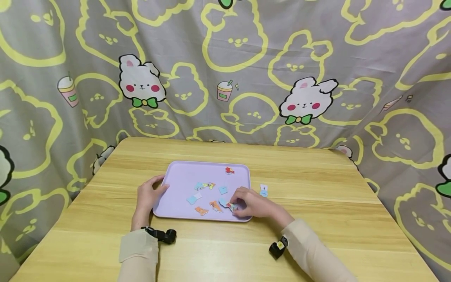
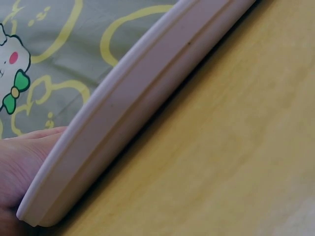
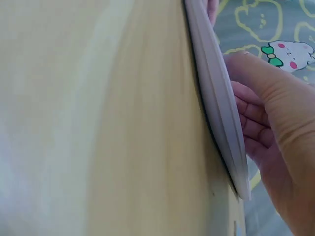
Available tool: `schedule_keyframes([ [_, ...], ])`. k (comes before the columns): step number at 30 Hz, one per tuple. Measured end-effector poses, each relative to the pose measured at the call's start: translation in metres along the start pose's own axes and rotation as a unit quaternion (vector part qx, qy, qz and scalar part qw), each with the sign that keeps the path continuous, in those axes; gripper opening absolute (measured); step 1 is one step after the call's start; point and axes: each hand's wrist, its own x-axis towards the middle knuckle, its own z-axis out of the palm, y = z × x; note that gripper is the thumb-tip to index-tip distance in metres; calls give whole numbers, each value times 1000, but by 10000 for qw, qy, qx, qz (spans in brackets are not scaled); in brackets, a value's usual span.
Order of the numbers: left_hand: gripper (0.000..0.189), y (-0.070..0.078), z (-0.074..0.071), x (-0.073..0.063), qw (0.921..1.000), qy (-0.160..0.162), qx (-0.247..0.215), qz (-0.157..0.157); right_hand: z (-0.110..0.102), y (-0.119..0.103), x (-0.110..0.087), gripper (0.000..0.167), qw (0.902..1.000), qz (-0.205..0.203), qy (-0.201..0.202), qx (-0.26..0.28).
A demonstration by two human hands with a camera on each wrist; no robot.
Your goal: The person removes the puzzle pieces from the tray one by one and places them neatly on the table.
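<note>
A shallow lilac tray point(image 1: 179, 178) lies on the table. At its left rim, my left hand point(image 1: 146, 196) grips the edge, thumb over the rim; in the left wrist view the tray's side point(image 2: 113, 113) hides most of that hand point(image 2: 19, 169). Over the tray's front right corner, my right hand point(image 1: 255, 204) pinches a small blue, white and red puzzle piece point(image 1: 223, 202). Curled fingers show behind the rim in the right wrist view, where the piece is hidden. Close by lie orange pieces point(image 1: 201, 211), a blue-and-white piece point(image 1: 193, 198) and a light blue one point(image 1: 223, 190).
Farther back on the tray are a blue-and-yellow cluster point(image 1: 205, 186) and a red piece point(image 1: 230, 170). Outside its right edge, white and blue pieces point(image 1: 263, 190) lie on the wooden table point(image 1: 317, 219). A patterned curtain point(image 1: 197, 47) hangs behind. Each wrist carries a black camera.
</note>
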Motion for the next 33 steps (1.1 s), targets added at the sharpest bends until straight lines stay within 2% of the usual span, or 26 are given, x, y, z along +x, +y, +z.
schedule_keyframes([
  [7,47,2,0,0,10000,-4,27,-7,8,-1,-2,25,9937,-29,945,601],
  [11,47,2,1,-1,10000,8,24,25,11,-1,-1,24,9877,126,1290,873],
  [20,47,1,1,-2,9999,39,89,55,10,-3,0,20,9780,541,1637,1174],
  [27,48,2,2,-2,9998,39,129,118,8,-2,-3,21,9752,747,1734,1155],
  [33,47,1,1,-3,9998,41,142,124,5,-1,-9,23,9698,858,2031,1041],
])
